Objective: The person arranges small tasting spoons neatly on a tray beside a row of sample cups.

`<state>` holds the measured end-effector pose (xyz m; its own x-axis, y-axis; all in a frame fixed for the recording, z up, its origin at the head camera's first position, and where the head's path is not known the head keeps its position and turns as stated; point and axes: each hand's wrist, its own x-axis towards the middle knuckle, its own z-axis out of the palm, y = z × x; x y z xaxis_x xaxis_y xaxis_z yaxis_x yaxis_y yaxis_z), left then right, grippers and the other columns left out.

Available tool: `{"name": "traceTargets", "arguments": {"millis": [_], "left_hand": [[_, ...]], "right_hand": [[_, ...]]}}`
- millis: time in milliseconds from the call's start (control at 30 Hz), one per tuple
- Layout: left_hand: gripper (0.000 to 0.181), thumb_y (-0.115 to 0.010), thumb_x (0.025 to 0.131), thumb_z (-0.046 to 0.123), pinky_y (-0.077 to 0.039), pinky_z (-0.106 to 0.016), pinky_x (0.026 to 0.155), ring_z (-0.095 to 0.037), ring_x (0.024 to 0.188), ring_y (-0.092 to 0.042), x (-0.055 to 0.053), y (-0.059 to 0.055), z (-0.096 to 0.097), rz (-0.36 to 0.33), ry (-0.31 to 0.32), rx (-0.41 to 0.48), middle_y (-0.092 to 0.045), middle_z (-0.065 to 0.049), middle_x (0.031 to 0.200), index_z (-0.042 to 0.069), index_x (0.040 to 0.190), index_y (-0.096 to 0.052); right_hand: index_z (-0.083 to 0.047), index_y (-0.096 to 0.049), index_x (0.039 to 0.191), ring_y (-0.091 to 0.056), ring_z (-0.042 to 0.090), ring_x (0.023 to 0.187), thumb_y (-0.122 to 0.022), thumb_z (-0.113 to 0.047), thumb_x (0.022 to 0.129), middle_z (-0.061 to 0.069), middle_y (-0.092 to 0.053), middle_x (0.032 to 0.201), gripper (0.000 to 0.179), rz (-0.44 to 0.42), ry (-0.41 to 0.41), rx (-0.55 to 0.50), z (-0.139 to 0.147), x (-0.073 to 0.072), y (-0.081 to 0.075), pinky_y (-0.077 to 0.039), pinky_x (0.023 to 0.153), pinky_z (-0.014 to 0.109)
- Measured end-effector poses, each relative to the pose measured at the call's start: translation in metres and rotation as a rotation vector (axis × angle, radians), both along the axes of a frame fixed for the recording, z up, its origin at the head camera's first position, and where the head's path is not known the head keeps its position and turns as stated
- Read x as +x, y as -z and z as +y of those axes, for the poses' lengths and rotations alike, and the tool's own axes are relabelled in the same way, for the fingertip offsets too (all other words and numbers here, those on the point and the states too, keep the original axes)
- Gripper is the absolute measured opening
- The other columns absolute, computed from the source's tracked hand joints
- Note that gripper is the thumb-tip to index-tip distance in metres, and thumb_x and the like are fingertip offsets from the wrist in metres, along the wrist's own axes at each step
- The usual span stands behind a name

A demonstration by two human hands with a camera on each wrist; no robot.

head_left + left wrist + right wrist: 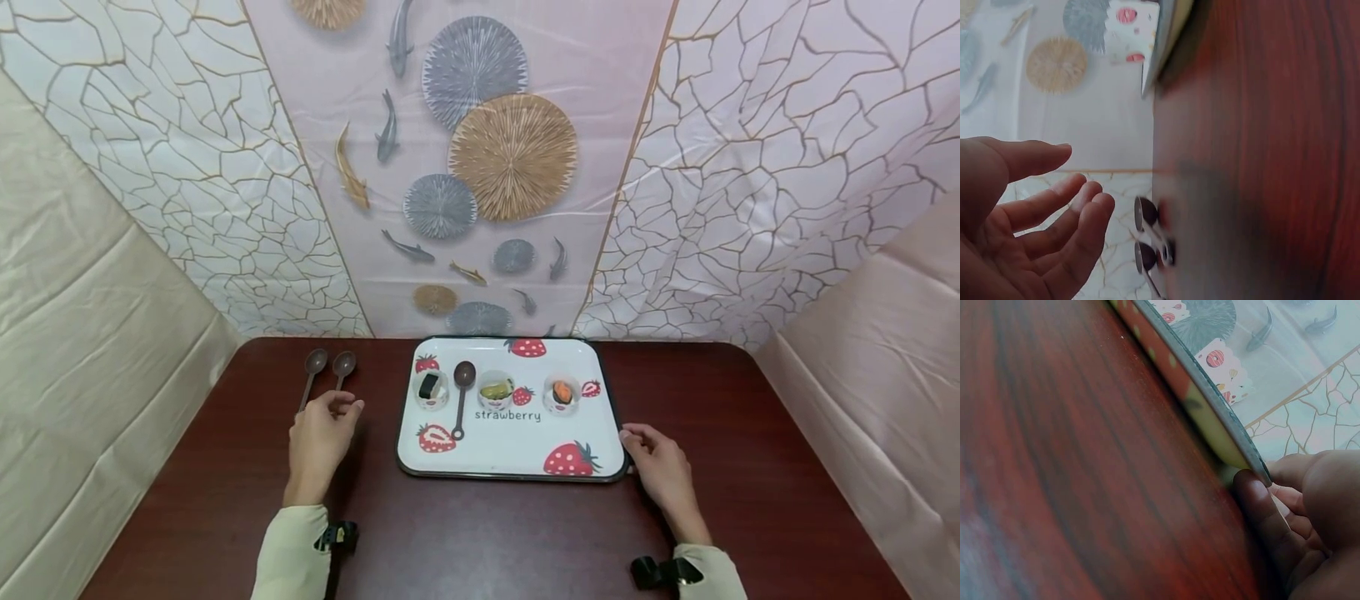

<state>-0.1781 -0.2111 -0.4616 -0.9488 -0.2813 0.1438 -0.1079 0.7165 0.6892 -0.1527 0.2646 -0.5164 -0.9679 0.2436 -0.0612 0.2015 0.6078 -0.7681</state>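
Spoon partly behind left hand

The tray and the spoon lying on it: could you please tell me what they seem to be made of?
The tray looks like glossy enamelled metal, judging by its smooth white face and thin dark rim, though plastic is possible. The spoon on it is probably smooth plastic, being brownish from bowl to handle.

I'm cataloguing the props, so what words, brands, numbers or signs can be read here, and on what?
"strawberry": printed on the white tray.
Small marks on the three cups: too small to tell whether any are lettering.
Nothing else can be read.
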Motion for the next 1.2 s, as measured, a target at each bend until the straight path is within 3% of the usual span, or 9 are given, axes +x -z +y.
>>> {"name": "traceTargets", "arguments": {"millis": [300, 533, 733, 933, 1200], "left_hand": [[0.035, -0.07, 0.103, 0.025, -0.053, -0.044, 0.063, -0.029, 0.079, -0.07, -0.007, 0.005, -0.021, -0.075, -0.017, -0.055, -0.075, -0.018, 0.11, -0.001, 0.127, -0.071], [0.044, -0.069, 0.103, 0.022, -0.055, -0.054, 0.074, -0.039, 0.092, -0.069, -0.009, 0.007, -0.034, -0.198, 0.036, -0.076, -0.069, -0.028, 0.12, -0.009, 0.133, -0.063], [0.047, -0.068, 0.104, 0.024, -0.055, -0.056, 0.078, -0.041, 0.096, -0.068, -0.012, 0.01, -0.039, -0.258, 0.038, -0.066, -0.068, -0.03, 0.121, -0.011, 0.134, -0.061], [0.041, -0.066, 0.105, 0.023, -0.055, -0.055, 0.079, -0.04, 0.096, -0.069, -0.016, 0.014, -0.044, -0.287, 0.02, -0.04, -0.071, -0.027, 0.117, -0.009, 0.13, -0.065], [0.023, -0.068, 0.102, 0.018, -0.053, -0.054, 0.079, -0.035, 0.084, -0.068, -0.02, 0.017, -0.043, -0.266, -0.016, -0.034, -0.074, -0.017, 0.097, -0.004, 0.107, -0.072]], "right_hand": [[-0.008, -0.068, 0.138, -0.068, 0.015, 0.071, -0.058, -0.037, 0.109, 0.007, -0.073, 0.093, 0.042, 0.007, 0.003, -0.009, 0.0, 0.0, 0.002, -0.049, 0.069, 0.031], [-0.007, -0.068, 0.138, -0.067, 0.015, 0.07, -0.059, -0.038, 0.109, 0.007, -0.073, 0.094, 0.043, 0.0, 0.002, -0.011, -0.001, 0.001, 0.002, -0.048, 0.068, 0.031], [-0.008, -0.068, 0.137, -0.067, 0.015, 0.07, -0.059, -0.039, 0.109, 0.007, -0.073, 0.093, 0.043, 0.008, 0.001, -0.01, -0.001, 0.002, 0.001, -0.048, 0.069, 0.031], [-0.009, -0.068, 0.137, -0.068, 0.014, 0.069, -0.059, -0.038, 0.109, 0.006, -0.073, 0.09, 0.042, 0.004, 0.005, -0.005, 0.0, 0.0, 0.001, -0.048, 0.069, 0.031], [-0.008, -0.069, 0.135, -0.067, 0.013, 0.068, -0.06, -0.036, 0.109, 0.004, -0.072, 0.087, 0.039, 0.007, 0.017, 0.003, 0.0, -0.001, 0.001, -0.047, 0.069, 0.031]]}}
